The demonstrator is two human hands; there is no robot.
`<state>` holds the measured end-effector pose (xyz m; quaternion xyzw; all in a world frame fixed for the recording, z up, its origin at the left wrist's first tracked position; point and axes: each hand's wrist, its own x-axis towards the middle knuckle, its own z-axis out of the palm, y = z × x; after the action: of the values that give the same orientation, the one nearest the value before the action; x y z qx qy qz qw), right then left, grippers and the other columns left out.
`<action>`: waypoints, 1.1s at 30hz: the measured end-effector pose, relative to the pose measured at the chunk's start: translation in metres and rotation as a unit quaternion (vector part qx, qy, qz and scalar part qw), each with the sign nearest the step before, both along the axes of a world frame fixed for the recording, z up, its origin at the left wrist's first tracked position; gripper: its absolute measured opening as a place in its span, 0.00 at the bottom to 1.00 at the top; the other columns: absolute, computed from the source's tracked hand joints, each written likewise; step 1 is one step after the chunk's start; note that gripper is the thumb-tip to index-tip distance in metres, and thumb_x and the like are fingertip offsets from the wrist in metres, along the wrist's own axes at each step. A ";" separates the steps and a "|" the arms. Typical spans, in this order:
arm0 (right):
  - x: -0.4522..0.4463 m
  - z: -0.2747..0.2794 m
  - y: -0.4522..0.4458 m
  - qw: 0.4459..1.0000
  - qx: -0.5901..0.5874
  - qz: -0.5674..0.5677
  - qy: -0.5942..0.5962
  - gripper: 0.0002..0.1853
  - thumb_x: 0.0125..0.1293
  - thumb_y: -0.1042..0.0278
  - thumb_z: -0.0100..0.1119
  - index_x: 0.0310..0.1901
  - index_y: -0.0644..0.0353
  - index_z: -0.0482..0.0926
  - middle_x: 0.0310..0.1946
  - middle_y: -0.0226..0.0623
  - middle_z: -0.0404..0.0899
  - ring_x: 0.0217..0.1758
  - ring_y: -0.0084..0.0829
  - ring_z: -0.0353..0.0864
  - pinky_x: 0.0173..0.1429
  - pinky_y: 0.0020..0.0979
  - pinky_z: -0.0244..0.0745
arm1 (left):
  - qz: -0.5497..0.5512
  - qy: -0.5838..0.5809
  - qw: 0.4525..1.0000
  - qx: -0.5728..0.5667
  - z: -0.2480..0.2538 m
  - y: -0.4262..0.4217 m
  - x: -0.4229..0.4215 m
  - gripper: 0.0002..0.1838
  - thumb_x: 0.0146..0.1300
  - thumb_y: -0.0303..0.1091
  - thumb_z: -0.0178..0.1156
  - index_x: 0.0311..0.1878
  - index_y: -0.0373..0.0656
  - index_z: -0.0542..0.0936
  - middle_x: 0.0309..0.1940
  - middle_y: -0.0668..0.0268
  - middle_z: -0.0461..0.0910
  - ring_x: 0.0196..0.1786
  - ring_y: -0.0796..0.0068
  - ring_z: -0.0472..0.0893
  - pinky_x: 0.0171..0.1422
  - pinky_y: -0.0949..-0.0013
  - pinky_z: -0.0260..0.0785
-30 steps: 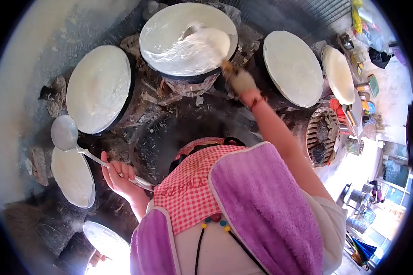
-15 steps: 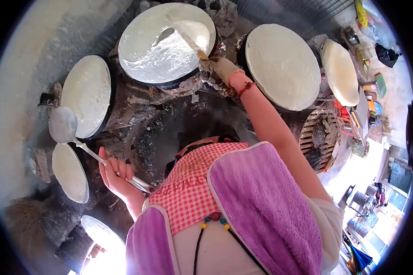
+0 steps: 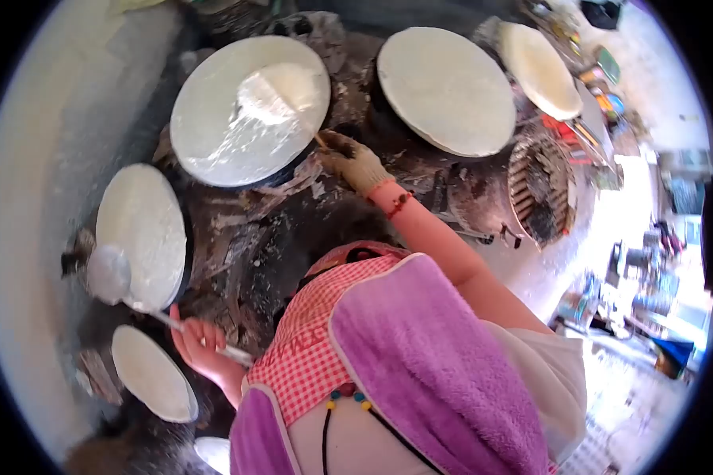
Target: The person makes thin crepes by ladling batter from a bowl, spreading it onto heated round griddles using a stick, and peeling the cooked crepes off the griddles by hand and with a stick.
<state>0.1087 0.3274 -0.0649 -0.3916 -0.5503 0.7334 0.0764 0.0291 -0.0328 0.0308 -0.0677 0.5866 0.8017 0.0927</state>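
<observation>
Right hand grasps a tool handle; ahead of it, a white layer covers the pan, streaks not yet even; left hand clasps a ladle

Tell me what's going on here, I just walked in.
A person's gloved right hand grips a spreader at a round griddle, whose pale coating looks wet and uneven. The left hand holds a ladle, its bowl near the edge of a neighbouring griddle. More pale-coated griddles stand around.

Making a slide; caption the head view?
Gloved right hand holds a spreader at a white-coated round griddle; left hand holds a ladle.
</observation>
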 end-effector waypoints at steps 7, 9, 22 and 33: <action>-0.025 -0.004 -0.040 0.998 0.026 -0.018 0.055 0.25 0.62 0.64 0.63 0.62 0.57 0.74 0.46 0.31 0.82 0.47 0.21 0.77 0.54 0.24 0.72 | -0.099 -0.072 0.992 -0.021 -0.013 -0.009 -0.032 0.22 0.72 0.29 0.45 0.67 0.38 0.63 0.19 0.73 0.59 0.13 0.87 0.56 0.13 0.80 0.50; -0.016 -0.001 -0.009 0.999 -0.001 0.016 0.034 0.27 0.61 0.66 0.64 0.63 0.57 0.73 0.45 0.30 0.82 0.48 0.21 0.78 0.52 0.23 0.73 | -0.151 -0.075 0.985 -0.034 -0.006 0.007 -0.045 0.22 0.72 0.30 0.44 0.67 0.37 0.63 0.20 0.72 0.61 0.13 0.87 0.57 0.13 0.79 0.51; 0.065 0.046 0.023 0.980 0.041 0.181 -0.077 0.29 0.64 0.63 0.62 0.67 0.48 0.68 0.32 0.23 0.78 0.26 0.15 0.70 0.27 0.21 0.68 | -0.314 -0.199 0.924 0.092 -0.025 0.127 -0.092 0.15 0.73 0.33 0.46 0.58 0.37 0.69 0.26 0.72 0.62 0.19 0.86 0.58 0.18 0.79 0.49; -0.011 -0.052 0.002 0.965 -0.020 0.213 0.153 0.28 0.62 0.59 0.63 0.62 0.63 0.73 0.50 0.38 0.81 0.52 0.25 0.76 0.58 0.27 0.70 | -0.136 -0.388 0.874 0.257 -0.003 0.209 -0.029 0.11 0.73 0.29 0.45 0.53 0.35 0.68 0.30 0.70 0.65 0.27 0.80 0.65 0.30 0.73 0.65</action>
<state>0.0977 0.3298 -0.1171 -0.1504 -0.5881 0.7947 -0.0063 0.0005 0.1766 0.0280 -0.2671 0.2800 0.8131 0.4349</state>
